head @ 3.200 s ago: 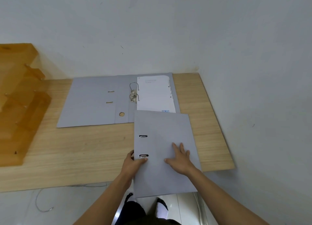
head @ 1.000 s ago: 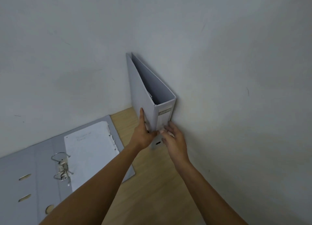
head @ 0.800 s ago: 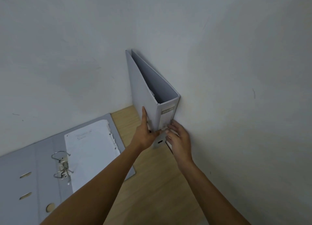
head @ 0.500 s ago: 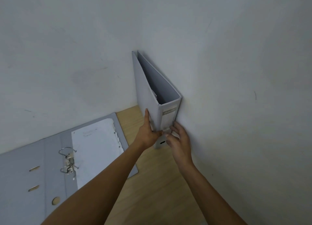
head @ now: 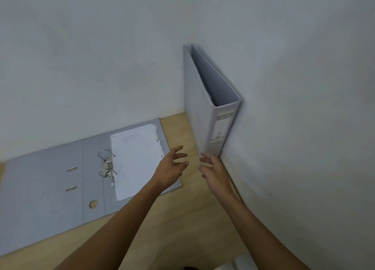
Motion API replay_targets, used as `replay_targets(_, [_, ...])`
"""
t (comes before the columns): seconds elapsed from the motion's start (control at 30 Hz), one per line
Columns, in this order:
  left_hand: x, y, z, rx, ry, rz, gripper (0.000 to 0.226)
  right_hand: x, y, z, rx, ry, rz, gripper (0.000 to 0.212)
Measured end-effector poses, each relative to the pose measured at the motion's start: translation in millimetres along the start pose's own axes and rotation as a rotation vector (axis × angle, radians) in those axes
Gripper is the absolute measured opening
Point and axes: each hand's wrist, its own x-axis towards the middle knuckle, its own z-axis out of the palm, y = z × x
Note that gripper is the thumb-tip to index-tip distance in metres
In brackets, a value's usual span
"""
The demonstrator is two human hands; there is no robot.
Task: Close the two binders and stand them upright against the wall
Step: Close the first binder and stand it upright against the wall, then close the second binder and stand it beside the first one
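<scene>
Both hands free, one binder standing in the corner, one lying open.

The left hand's fingers (head: 178, 155) and the right hand's fingers (head: 205, 158) are spread wide, holding nothing, both reaching toward 12 o'clock. At 1 o'clock stands the closed binder (head: 199, 107), long axis upright, spine facing the person, against the wall (head: 294, 87). At 9 o'clock the open binder (head: 46, 188) lies flat on the bench (head: 182, 229), bare wood between the two.
</scene>
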Motion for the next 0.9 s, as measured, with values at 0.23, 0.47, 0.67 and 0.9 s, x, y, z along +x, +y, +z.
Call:
replay_targets(0.23, [-93.3, -84.4, -81.5, -0.245, 0.156, -0.201, 0.041, -26.7, 6.1, 89.8, -0.219, -0.262, 0.019, 0.035])
replay_targets(0.47, [-170.3, -168.5, -182.5, -0.412, 0.369, -0.342, 0.034, -60.5, 8.3, 194.3, -0.327, -0.413, 0.046, 0.037])
replay_targets(0.67, [-217.9, -230.5, -257.0, -0.514, 0.571, -0.444, 0.042, -81.6, 12.9, 282.7, -0.429, -0.520, 0.051, 0.043])
replay_targets(0.9, [-252.3, -282.1, -302.3, -0.510, 0.670, -0.576, 0.051, -91.6, 17.3, 365.7, -0.571, -0.633, 0.031, 0.052])
